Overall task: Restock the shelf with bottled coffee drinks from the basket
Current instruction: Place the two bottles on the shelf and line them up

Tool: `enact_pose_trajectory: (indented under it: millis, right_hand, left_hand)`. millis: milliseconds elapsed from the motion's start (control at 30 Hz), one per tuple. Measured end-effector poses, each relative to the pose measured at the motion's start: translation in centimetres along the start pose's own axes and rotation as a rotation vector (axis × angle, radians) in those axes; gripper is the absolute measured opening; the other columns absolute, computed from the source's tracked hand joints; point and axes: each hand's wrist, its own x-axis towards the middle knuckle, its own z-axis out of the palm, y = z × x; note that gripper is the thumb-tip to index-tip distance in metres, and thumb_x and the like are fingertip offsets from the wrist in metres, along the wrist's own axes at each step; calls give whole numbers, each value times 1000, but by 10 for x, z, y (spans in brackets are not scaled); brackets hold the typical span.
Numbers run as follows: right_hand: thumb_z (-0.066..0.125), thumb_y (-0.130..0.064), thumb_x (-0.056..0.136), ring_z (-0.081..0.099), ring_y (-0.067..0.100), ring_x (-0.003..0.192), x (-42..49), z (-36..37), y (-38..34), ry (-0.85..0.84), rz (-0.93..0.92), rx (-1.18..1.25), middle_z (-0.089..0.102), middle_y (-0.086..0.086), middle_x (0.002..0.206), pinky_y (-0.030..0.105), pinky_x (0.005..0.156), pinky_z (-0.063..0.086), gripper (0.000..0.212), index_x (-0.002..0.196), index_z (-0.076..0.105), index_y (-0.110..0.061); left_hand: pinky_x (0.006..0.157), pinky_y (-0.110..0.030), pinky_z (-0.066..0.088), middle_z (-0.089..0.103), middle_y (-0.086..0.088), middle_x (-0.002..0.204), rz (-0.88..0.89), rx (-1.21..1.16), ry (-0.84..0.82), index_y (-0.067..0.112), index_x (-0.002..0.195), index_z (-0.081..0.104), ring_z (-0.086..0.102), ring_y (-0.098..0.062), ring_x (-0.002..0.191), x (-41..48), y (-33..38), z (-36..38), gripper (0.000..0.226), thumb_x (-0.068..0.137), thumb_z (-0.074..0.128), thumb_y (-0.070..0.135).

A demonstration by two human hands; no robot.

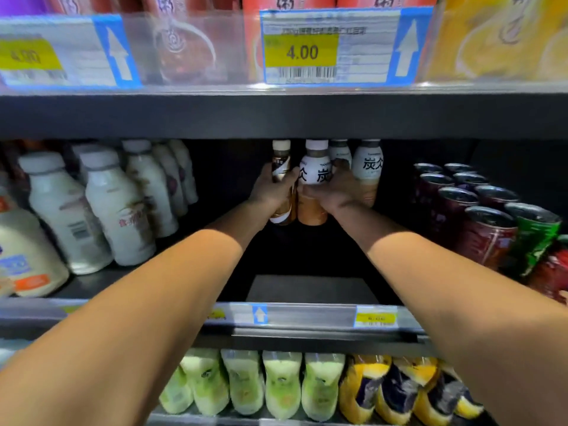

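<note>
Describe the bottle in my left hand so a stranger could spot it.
On the middle shelf, between the white bottles and the dark cans, a small cluster of coffee bottles shows deep inside. The left hand grips the leftmost one: brown label and cream cap, where its neighbours have white labels with black characters.

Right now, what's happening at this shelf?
A person reaches both arms deep into the middle shelf. The left hand grips a brown-labelled coffee bottle and the right hand grips a white-labelled coffee bottle next to it, at the back beside other coffee bottles. Milk bottles stand to the left, cans to the right. The basket is not in view.
</note>
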Motion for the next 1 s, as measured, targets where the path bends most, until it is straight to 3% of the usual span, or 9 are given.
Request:
enact_pose_trajectory:
  millis: [67, 133, 233, 367, 667, 833, 1000]
  right_hand:
    - [84, -40, 71, 64, 24, 112, 8, 6, 3, 16, 9, -40, 65, 5, 124, 25, 78, 47, 75, 129, 44, -13]
    - [81, -41, 75, 62, 26, 114, 14, 10, 4, 48, 22, -83, 64, 8, 125, 24, 78, 43, 70, 127, 44, -11]
    - [76, -41, 78, 58, 29, 119, 18, 17, 7, 90, 22, -154, 61, 12, 128, 29, 87, 45, 64, 126, 44, -12]
    - [74, -40, 81, 57, 30, 120, 22, 22, 8, 94, 10, -192, 60, 13, 129, 29, 87, 42, 64, 128, 42, -10]
    - [77, -42, 78, 58, 34, 118, 29, 37, 5, 146, 34, -180, 58, 15, 130, 40, 92, 48, 72, 130, 38, -9]
    - [77, -39, 79, 60, 33, 117, 32, 39, 0, 166, 57, -274, 61, 13, 127, 39, 90, 48, 71, 131, 38, -11]
    - [76, -41, 82, 58, 33, 119, 33, 42, -3, 155, 86, -242, 60, 14, 129, 37, 92, 47, 69, 132, 41, -8]
  left_hand:
    - [106, -42, 43, 56, -10, 136, -15, 223, 11, 24, 141, 42, 52, -30, 126, 13, -5, 1, 70, 86, 55, 65]
    - [107, -47, 39, 42, -20, 144, -95, 365, 38, 22, 146, 32, 43, -39, 132, 22, -6, 3, 81, 85, 50, 72]
    - [97, -53, 49, 42, -21, 144, -189, 283, 91, 13, 146, 25, 49, -41, 126, 35, -5, 4, 103, 73, 63, 74]
    - [94, -48, 53, 45, -19, 145, -211, 228, 166, 4, 147, 25, 53, -37, 126, 48, -7, -2, 116, 65, 76, 69]
    - [104, -39, 42, 40, -20, 152, -193, 231, 180, 1, 153, 17, 43, -34, 137, 61, -11, 1, 112, 77, 71, 62]
    - [98, -38, 48, 51, -18, 143, -165, 210, 188, 4, 143, 38, 53, -33, 128, 69, -19, 2, 96, 75, 72, 62]
    - [99, -39, 49, 52, -17, 141, -155, 177, 177, 5, 142, 40, 54, -33, 127, 74, -22, 1, 94, 75, 73, 62]
